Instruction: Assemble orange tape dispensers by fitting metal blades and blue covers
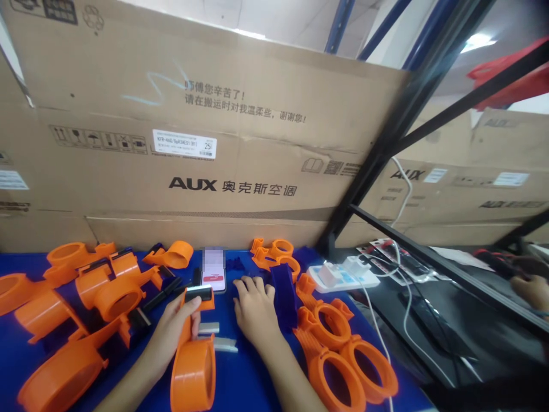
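Note:
My left hand [174, 329] is closed around the handle of an orange plastic tape dispenser [194, 357], which stands upright on the blue table top [249, 377] with a black part at its upper end. My right hand [254, 306] lies palm down on the table, fingers curled over small dark blue parts [240, 266]. Two small metal plates [217, 336] rest on the table between my hands. A dark blue block [283, 294] stands just right of my right hand.
Several orange dispenser bodies [98, 292] are piled at the left, and several more [338, 349] lie at the right. A phone [213, 270] lies behind my hands. A white power strip [343, 276] sits at the right. Large cardboard boxes [193, 143] form a wall behind. Another person's hand [532, 289] shows at far right.

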Action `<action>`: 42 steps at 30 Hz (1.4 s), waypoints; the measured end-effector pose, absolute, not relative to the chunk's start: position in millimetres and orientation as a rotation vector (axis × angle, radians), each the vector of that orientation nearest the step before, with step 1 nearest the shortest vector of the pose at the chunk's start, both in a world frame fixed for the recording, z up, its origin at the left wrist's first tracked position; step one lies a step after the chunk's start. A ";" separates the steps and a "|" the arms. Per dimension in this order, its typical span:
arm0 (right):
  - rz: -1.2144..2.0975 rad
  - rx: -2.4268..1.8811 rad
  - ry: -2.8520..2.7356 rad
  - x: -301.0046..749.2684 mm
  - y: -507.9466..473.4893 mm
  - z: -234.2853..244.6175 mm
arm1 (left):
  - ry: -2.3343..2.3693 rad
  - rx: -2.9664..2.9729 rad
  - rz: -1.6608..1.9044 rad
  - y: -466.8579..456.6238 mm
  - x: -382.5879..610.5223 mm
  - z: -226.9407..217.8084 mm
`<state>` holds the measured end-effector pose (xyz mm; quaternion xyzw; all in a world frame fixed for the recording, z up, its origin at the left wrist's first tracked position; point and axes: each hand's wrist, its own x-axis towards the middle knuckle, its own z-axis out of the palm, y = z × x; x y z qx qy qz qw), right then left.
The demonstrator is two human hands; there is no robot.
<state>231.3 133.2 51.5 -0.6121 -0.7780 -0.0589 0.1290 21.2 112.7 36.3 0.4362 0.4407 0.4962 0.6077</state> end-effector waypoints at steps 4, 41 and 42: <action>-0.178 -1.775 -2.252 233.8 134.9 51.1 | 1.016 1.047 1.138 111.9 21.4 33.0; -0.140 -1.577 -2.320 237.2 134.2 57.6 | 1.054 1.125 1.164 111.9 21.8 37.8; -0.140 -1.577 -2.305 237.4 134.5 57.4 | 1.051 1.115 1.166 111.4 22.2 38.9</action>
